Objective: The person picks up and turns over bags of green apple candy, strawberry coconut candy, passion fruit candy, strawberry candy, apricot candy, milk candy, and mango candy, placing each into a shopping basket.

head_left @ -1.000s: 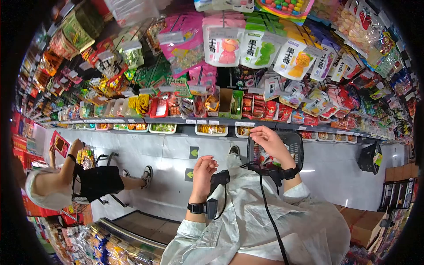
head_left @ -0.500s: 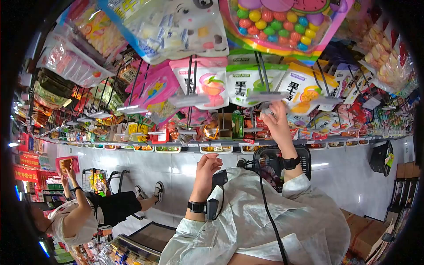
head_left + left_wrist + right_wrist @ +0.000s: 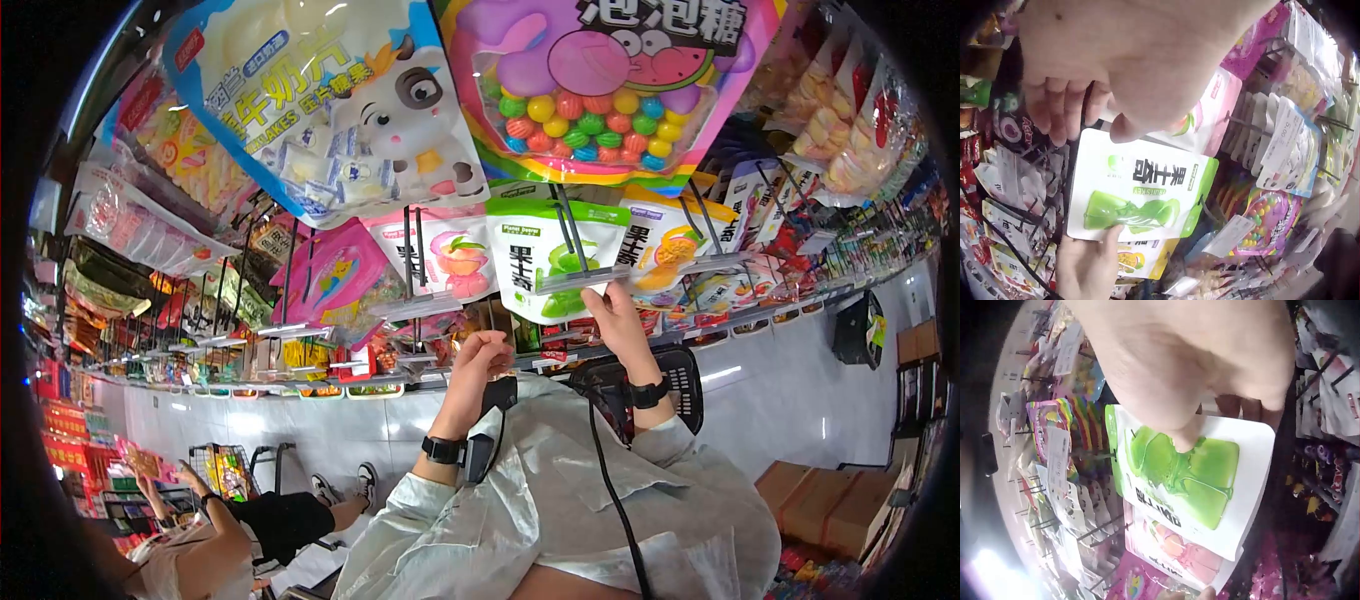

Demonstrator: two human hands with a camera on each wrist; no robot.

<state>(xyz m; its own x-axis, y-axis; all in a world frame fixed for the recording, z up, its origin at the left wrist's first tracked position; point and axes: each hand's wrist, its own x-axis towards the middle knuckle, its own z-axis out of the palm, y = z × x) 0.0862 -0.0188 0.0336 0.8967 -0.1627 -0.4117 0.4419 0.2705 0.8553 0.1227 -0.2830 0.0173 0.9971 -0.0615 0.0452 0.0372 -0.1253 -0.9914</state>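
Note:
A white-and-green candy bag point(image 3: 550, 258) with a green fruit picture hangs from a rack hook. My right hand point(image 3: 620, 325) pinches its lower edge; in the right wrist view the thumb point(image 3: 1186, 434) lies on the bag's front and the fingers go behind it. My left hand point(image 3: 478, 372) is at the lower left of this bag, its fingers loosely bent and holding nothing. In the left wrist view, the left hand's fingers point(image 3: 1063, 112) hang near the bag's edge. A pink peach bag point(image 3: 455, 260) hangs on the left, and an orange fruit bag point(image 3: 665, 245) on the right.
Above hang a large blue cow-print bag point(image 3: 330, 110) and a rainbow-edged gumball bag point(image 3: 600, 100). Metal hooks with price tags point(image 3: 585, 280) jut toward me. A black basket point(image 3: 680, 385) is below my right forearm. Another person point(image 3: 230, 545) stands at the left near a cart point(image 3: 222, 470).
My right hand has gone from over the basket up to the rack and now holds the green bag's lower edge. My left hand has risen slightly. The view has moved closer to the rack.

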